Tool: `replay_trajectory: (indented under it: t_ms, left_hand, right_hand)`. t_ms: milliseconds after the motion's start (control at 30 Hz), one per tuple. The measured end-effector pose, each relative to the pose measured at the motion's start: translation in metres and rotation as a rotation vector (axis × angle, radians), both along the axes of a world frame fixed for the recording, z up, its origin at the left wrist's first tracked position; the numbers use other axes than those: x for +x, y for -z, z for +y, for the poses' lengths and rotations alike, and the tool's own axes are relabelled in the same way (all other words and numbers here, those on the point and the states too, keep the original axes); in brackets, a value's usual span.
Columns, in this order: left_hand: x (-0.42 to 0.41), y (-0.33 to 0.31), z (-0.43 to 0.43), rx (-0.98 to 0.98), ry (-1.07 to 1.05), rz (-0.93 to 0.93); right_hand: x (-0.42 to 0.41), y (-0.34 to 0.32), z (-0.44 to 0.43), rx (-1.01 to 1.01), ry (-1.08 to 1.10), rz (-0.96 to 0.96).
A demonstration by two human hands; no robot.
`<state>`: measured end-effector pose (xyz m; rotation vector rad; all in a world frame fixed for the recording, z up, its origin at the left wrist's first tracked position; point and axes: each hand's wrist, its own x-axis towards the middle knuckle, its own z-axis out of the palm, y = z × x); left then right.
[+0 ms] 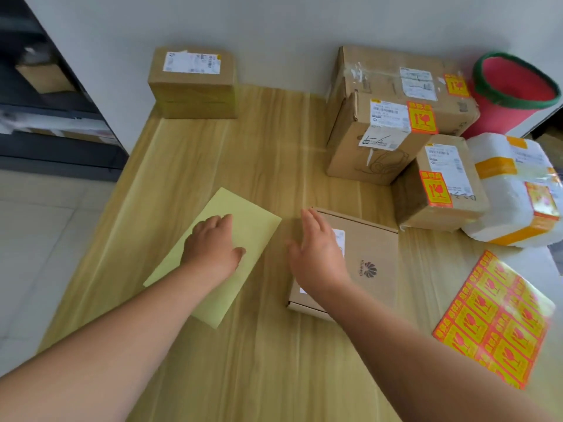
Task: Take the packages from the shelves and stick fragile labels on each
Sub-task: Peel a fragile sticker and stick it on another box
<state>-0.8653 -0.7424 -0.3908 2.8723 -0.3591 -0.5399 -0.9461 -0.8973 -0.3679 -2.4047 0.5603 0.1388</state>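
A flat box (368, 254) is laid mid-right on the table (259, 153), its long axis run near to far and its logo turned sideways. The right hand (316, 251) is held over its left edge, fingers straight; contact cannot be told. The left hand (210, 245) is rested, fingers relaxed, on a yellow sheet (253, 226) alongside. A label sheet (493, 321) is laid to the right, and labelled cartons (380, 141) are crowded just behind.

Both bare forearms reach forward from the lower corners and draw closer together toward the hands. The left hand (211, 249) lies palm down, fingers loosely bent, thumb out to the side. The right hand (318, 251) is held flat and open, fingers straight and together, pointing forward
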Motion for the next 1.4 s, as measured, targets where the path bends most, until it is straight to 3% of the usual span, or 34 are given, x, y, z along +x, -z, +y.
replay_trajectory:
  t_ms: [200, 467, 633, 767, 1033, 1233, 1400]
  left_hand:
    - [0.026, 0.032, 0.045, 0.194, -0.022, 0.156]
    - [0.019, 0.059, 0.063, 0.147, -0.024, 0.196]
    - [0.018, 0.059, 0.061, 0.128, -0.036, 0.189]
    - [0.019, 0.056, 0.063, 0.050, -0.068, 0.157]
    - [0.044, 0.006, 0.065, -0.459, -0.380, 0.375]
    - [0.043, -0.047, 0.043, -0.765, -0.400, 0.509]
    - [0.040, -0.086, 0.017, -0.903, -0.386, 0.542]
  right_hand:
    - [0.059, 0.024, 0.036, 0.009, -0.104, 0.150]
    - [0.081, 0.064, 0.047, -0.096, -0.048, 0.444]
    - [0.066, 0.065, 0.061, -0.039, -0.081, 0.328]
    - [0.061, 0.053, 0.062, 0.185, 0.088, 0.173]
    - [0.061, -0.001, 0.038, 0.519, 0.344, -0.031]
    - [0.046, -0.044, 0.006, 0.607, 0.469, -0.167]
    - [0.022, -0.075, -0.018, 0.672, 0.559, -0.306]
